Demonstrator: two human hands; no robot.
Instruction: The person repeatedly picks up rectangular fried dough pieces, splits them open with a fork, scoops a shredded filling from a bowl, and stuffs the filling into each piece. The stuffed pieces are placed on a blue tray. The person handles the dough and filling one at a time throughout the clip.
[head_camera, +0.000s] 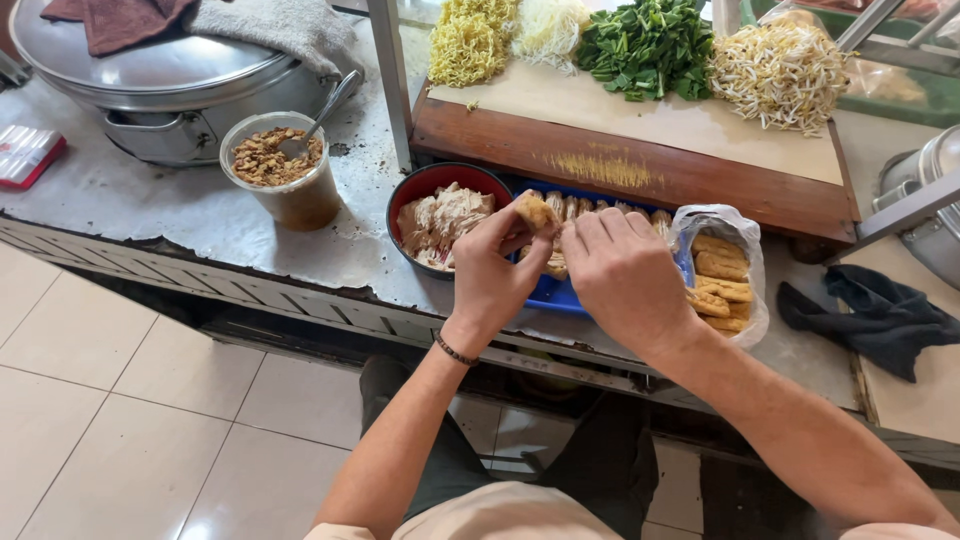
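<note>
A street-food stall or small cooking stand, probably a noodle seller's: a worn metal counter (180, 210) carries a big lidded steel pot (150, 70), a wooden board (640, 150) heaped with yellow noodles (468, 40), chopped greens (645, 45) and bean sprouts (780, 75), a red bowl of shredded meat (440, 220), a blue tray of fried pieces (560, 290) and a bag of fried tofu (722, 280), over a tiled floor (120, 400)

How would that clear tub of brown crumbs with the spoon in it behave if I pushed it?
The clear tub looks nearly full, so it probably feels heavy and slides rather than tips. Its spoon leans on the rim and may shift or rattle. The metal counter looks smooth, so sliding seems likely.
</note>
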